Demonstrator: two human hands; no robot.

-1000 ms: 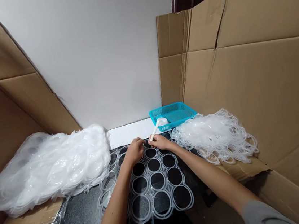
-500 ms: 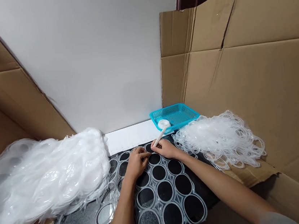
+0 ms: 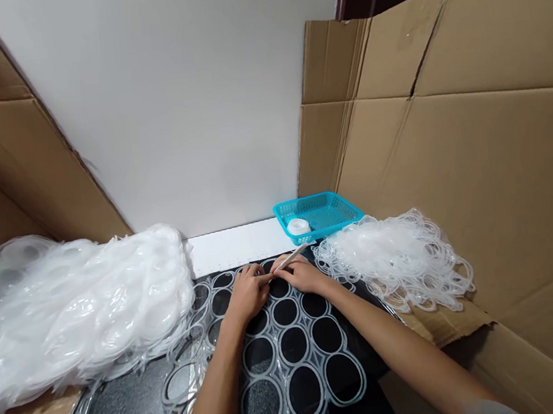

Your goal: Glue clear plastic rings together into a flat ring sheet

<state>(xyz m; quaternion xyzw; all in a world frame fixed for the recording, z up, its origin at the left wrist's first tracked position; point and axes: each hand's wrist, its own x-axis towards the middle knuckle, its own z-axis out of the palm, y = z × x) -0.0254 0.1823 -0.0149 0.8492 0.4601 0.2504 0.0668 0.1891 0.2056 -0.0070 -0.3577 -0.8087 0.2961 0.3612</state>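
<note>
A translucent plastic sheet of joined rings point(image 3: 281, 361) lies over a dark surface in front of me, with black showing through the round openings. My left hand point(image 3: 248, 291) rests on the far part of this sheet, its index finger stretched to the right and the others lightly bent. Close beside it, my right hand point(image 3: 299, 275) grips a slim white pen-shaped tool point(image 3: 291, 257), which slants up to the right. The fingertips of both hands nearly meet. The tool's lower tip is hidden, so its exact kind does not show.
On the left lies a big heap of translucent ring sheets point(image 3: 101, 302). A tangled pile of thin clear rings point(image 3: 397, 263) sits at right. Behind the hands stands a turquoise basket point(image 3: 331, 217) holding a white roll point(image 3: 298, 226). Cardboard point(image 3: 477, 162) walls both sides.
The tool has tilted from steep to flatter in my right hand. My left index finger has come closer to the right fingertips. The whole view has shifted slightly.
</note>
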